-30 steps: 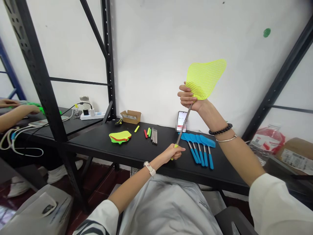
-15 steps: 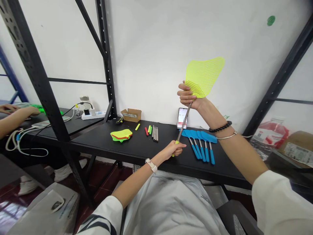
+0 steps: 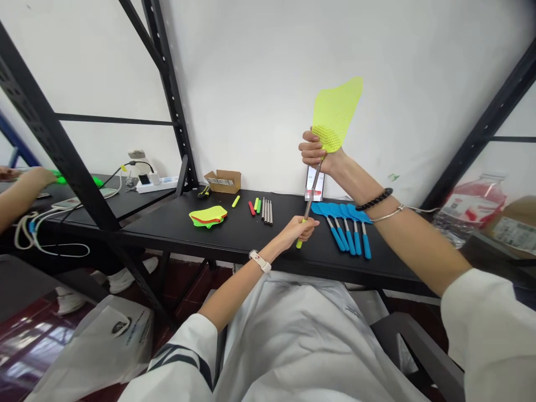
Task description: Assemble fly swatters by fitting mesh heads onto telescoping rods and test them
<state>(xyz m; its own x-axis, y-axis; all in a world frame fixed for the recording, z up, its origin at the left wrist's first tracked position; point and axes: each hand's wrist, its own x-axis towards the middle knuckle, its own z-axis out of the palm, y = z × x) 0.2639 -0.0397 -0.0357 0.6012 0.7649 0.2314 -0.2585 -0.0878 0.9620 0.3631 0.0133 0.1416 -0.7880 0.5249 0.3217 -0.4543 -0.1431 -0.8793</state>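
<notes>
A yellow-green fly swatter (image 3: 336,111) with a mesh head and a metal rod is held up, tilted, over the black table (image 3: 209,240). My left hand (image 3: 298,231) is closed round its handle, whose lower end sticks out below the fingers. Up by the base of the mesh head, my right hand (image 3: 320,152) grips the swatter, its fingers partly behind the head. To the right of my left hand several blue fly swatters (image 3: 347,237) lie in a row. A phone (image 3: 315,183) stands behind the rod, partly covered by it.
Yellow, red and green swatter heads (image 3: 208,215) lie stacked at the left. Nearby are metal rods (image 3: 267,212), coloured handles (image 3: 254,205) and an open cardboard box (image 3: 225,181). A power strip (image 3: 157,184) and another person's hand (image 3: 42,176) are at the far left.
Both hands still hold the yellow-green swatter. Its head has turned a little, showing narrower, and shifted slightly left. The whole view has tilted down somewhat.
</notes>
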